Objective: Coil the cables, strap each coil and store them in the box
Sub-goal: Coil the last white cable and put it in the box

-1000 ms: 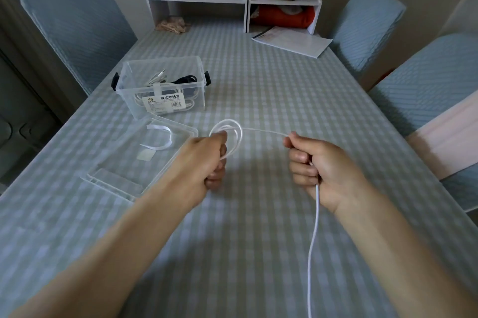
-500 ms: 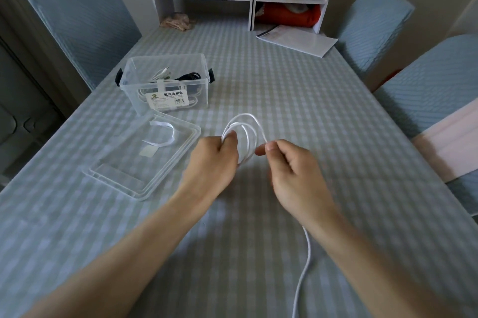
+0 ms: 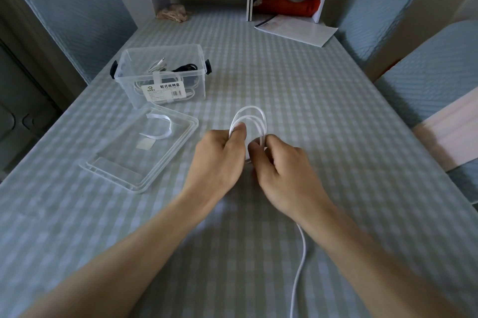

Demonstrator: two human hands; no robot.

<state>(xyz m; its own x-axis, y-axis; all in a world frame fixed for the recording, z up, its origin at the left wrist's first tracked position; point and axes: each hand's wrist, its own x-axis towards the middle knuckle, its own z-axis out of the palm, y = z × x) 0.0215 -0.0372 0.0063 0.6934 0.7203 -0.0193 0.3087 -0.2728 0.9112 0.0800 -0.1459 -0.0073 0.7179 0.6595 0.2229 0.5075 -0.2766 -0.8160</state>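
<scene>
Mid-coil, loops at risk of springing loose
Left hand (image 3: 219, 159) gripping cable (image 3: 252, 117) loops, right hand (image 3: 280, 166) pinching beside; loose tail trailing below right wrist, likely to snag; slack grip, uneven coil.

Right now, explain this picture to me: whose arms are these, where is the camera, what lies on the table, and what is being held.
No machine here: a person wears a camera on the head, looking forward and down, so the bare arms are their own. The left hand grips a small coil of white cable, and the right hand pinches the coil's other side; the cable's loose end trails back toward the person. On the checked table stand a clear box with cables already in it, its lid lying beside it with a white strap on it, and some papers farther off.
</scene>
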